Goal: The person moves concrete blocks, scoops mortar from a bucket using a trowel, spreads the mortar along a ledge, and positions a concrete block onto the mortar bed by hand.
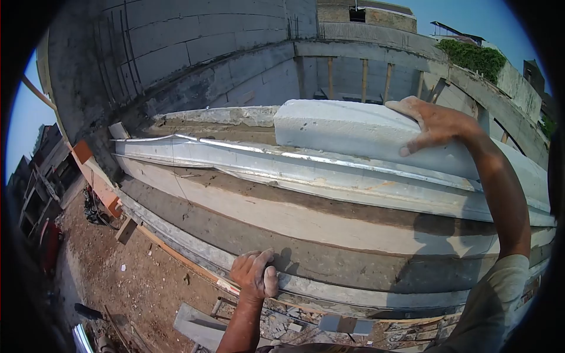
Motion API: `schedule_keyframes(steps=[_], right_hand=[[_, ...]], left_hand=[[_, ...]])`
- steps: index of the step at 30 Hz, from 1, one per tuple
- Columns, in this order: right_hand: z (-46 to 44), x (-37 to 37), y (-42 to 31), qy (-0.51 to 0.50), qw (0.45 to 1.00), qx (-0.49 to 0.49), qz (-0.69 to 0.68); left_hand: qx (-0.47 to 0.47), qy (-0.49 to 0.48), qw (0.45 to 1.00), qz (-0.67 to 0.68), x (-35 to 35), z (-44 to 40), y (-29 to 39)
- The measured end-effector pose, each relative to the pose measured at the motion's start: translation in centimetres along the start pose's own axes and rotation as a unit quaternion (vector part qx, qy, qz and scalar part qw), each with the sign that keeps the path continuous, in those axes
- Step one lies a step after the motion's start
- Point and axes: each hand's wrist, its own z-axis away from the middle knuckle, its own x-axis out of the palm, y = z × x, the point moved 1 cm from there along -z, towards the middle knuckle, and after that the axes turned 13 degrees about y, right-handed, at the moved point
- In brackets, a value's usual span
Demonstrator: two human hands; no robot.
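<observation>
A pale aerated concrete block (347, 126) lies lengthwise on top of the wall. My right hand (438, 125) grips it from above near its right part, fingers over the top edge and thumb against the front face. Along the block's near side runs a light metal channel (247, 154), bent and wavy toward its left end. Lower down, my left hand (256, 273) is closed over the concrete ledge (341, 289), with its fingers curled on the edge. The far side of the block is hidden.
A grey block wall (206, 35) with thin rebar (130, 53) rises at the back left. Wooden props (365, 79) stand under a concrete beam behind. Far below on the left is bare earth (141, 270), with planks and rubble (294, 320) under the ledge.
</observation>
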Motion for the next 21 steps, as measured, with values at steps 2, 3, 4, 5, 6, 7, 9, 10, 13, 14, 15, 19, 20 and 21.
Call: schedule_keyframes(steps=[2, 3, 4, 5, 6, 7, 9, 10, 13, 14, 15, 19, 20, 21], right_hand=[[-0.1, -0.1, 0.0, -0.026, 0.999, 0.023, 0.002], [-0.4, 0.2, 0.2, -0.021, 1.000, 0.010, -0.014], [-0.8, 0.4, 0.5, -0.019, 0.999, -0.003, -0.029], [-1.0, 0.4, 0.8, -0.014, 0.999, -0.016, -0.041], [-1.1, 0.3, 0.4, -0.013, 0.998, -0.015, -0.060], [-1.0, 0.0, -0.4, -0.011, 0.997, -0.012, -0.077], [-0.7, -0.4, -0.9, -0.008, 0.993, -0.003, -0.114], [-0.8, -0.2, -0.9, -0.008, 0.991, 0.002, -0.134], [-0.6, -0.2, -1.6, 0.019, 0.989, -0.018, -0.143], [-0.4, -0.5, -1.8, 0.029, 0.990, -0.030, -0.136], [0.0, -1.2, -2.3, 0.049, 0.993, -0.038, -0.103], [0.3, -4.9, -4.6, 0.157, 0.985, -0.063, 0.008], [0.0, -5.5, -4.5, 0.185, 0.980, -0.067, 0.030], [0.2, -5.9, -4.4, 0.208, 0.975, -0.068, 0.040]], left_hand=[[0.000, -0.007, 1.000, -0.008, 0.0, 0.0, 0.0], [-0.002, -0.008, 1.000, -0.014, 0.0, -0.1, 0.1], [-0.004, -0.009, 1.000, -0.014, -0.1, -0.1, 0.2], [-0.005, -0.008, 1.000, -0.012, 0.0, -0.2, 0.3], [-0.007, -0.007, 1.000, -0.009, 0.0, -0.2, 0.3], [-0.008, -0.007, 1.000, -0.009, 0.0, -0.1, 0.3], [-0.011, -0.006, 1.000, -0.004, 0.1, 0.1, 0.1], [-0.011, -0.002, 1.000, 0.002, 0.1, 0.3, 0.2], [-0.001, 0.015, 1.000, 0.015, 0.2, 0.2, -0.2], [0.002, 0.020, 1.000, 0.018, 0.3, 0.2, -0.3], [0.004, 0.021, 1.000, 0.021, 0.3, 0.2, -0.2], [0.013, 0.025, 0.999, 0.022, 0.3, 0.2, -0.3], [0.012, 0.027, 0.999, 0.027, 0.4, 0.3, -0.4], [0.015, 0.029, 0.999, 0.031, 0.4, 0.3, -0.4]])
